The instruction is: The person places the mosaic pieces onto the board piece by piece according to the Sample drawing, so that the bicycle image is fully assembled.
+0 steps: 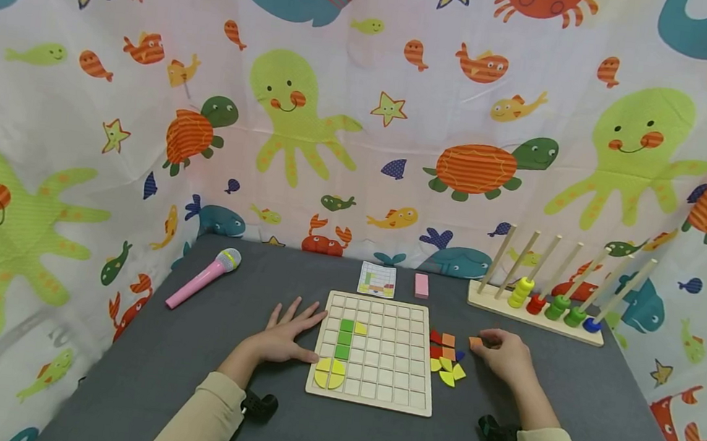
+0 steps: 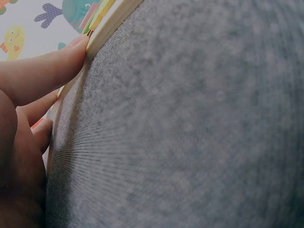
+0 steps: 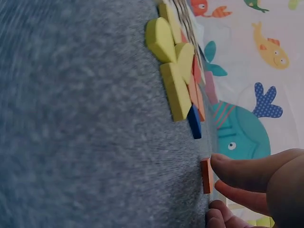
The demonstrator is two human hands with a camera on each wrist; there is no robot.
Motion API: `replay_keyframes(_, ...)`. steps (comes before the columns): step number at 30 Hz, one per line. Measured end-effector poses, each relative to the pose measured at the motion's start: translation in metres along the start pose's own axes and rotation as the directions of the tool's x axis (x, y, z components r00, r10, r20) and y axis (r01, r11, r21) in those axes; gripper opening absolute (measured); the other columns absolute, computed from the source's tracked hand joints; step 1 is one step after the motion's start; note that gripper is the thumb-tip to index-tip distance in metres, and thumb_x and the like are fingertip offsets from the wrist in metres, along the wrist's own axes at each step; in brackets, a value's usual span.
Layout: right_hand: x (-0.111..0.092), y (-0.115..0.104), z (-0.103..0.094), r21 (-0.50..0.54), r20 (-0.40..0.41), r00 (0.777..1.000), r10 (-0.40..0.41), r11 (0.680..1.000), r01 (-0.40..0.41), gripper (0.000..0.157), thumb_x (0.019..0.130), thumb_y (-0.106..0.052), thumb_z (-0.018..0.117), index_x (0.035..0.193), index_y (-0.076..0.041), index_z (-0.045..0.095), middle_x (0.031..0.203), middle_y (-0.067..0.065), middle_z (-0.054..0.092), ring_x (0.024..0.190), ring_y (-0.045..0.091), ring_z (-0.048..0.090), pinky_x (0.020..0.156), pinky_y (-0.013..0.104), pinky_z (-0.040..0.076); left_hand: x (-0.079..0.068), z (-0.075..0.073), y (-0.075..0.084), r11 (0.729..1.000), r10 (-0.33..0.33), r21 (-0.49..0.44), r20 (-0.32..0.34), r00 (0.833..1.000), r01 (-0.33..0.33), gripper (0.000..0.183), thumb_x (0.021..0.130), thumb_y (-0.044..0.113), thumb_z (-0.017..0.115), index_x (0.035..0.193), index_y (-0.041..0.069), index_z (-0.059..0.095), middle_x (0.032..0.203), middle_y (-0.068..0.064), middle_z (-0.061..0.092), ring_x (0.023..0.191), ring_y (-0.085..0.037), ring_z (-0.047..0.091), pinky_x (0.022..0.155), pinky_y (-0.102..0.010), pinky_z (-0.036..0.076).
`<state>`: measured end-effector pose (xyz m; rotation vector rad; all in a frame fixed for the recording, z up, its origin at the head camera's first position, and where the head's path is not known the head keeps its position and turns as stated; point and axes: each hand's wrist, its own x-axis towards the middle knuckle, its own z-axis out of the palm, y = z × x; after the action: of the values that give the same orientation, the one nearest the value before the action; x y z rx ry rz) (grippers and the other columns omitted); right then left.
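Note:
A pale wooden grid board (image 1: 386, 359) lies on the dark cloth. On its left side are a column of green square tiles (image 1: 345, 337), one yellow tile (image 1: 360, 328) and a yellow circle (image 1: 329, 373) made of quarter pieces. My left hand (image 1: 281, 339) rests at the board's left edge with spread fingers; in the left wrist view the thumb (image 2: 71, 59) touches the board's rim. Right of the loose pieces, my right hand (image 1: 508, 358) pinches an orange square tile (image 3: 206, 175) by thumb and fingers, close to the cloth.
Loose yellow pieces (image 1: 447, 378), red tiles (image 1: 436, 337), orange tiles (image 1: 449, 340) and a blue piece (image 3: 194, 122) lie beside the board. Behind it are a pattern card (image 1: 377, 280) and a pink block (image 1: 421, 286). A peg stacker (image 1: 535, 314) stands back right, a toy microphone (image 1: 203, 280) left.

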<state>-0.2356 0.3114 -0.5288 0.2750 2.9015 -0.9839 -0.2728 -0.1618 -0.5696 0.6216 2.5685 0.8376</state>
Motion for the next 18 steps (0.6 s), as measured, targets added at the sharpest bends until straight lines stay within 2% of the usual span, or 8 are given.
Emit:
replay_keyframes(6, 0.002, 0.002, 0.004, -0.037, -0.010, 1.000, -0.024, 0.999, 0.023, 0.040, 0.094, -0.023, 0.072, 0.125, 0.002, 0.067, 0.125, 0.027, 0.065, 0.110, 0.042, 0.062, 0.092, 0.058, 0.049, -0.005, -0.004, 0.009, 1.000, 0.007, -0.006, -0.004, 1.000, -0.008, 0.096, 0.084, 0.058, 0.073, 0.162, 0.035, 0.022, 0.171, 0.007, 0.006, 0.156, -0.028, -0.018, 0.118, -0.059, -0.022)
replay_keyframes(10, 0.001, 0.002, 0.003, -0.034, -0.013, 1.000, -0.017, 0.999, 0.016, 0.039, 0.093, -0.023, 0.073, 0.121, 0.003, 0.067, 0.119, 0.025, 0.067, 0.106, 0.041, 0.062, 0.091, 0.057, 0.050, -0.007, -0.007, 0.014, 1.000, 0.023, -0.007, -0.008, 1.000, -0.024, 0.095, 0.084, 0.057, 0.073, 0.162, 0.032, 0.024, 0.171, 0.003, 0.009, 0.156, -0.031, -0.017, 0.117, -0.061, -0.021)
replay_keyframes(18, 0.002, 0.003, 0.002, -0.014, -0.023, 1.000, -0.006, 1.000, 0.006, 0.034, 0.090, -0.022, 0.077, 0.111, 0.001, 0.065, 0.104, 0.019, 0.067, 0.094, 0.034, 0.061, 0.082, 0.051, 0.049, -0.008, -0.005, 0.013, 0.999, 0.027, -0.018, -0.015, 1.000, -0.027, 0.096, 0.084, 0.057, 0.074, 0.162, 0.030, 0.025, 0.171, 0.001, 0.009, 0.156, -0.033, -0.016, 0.117, -0.062, -0.021)
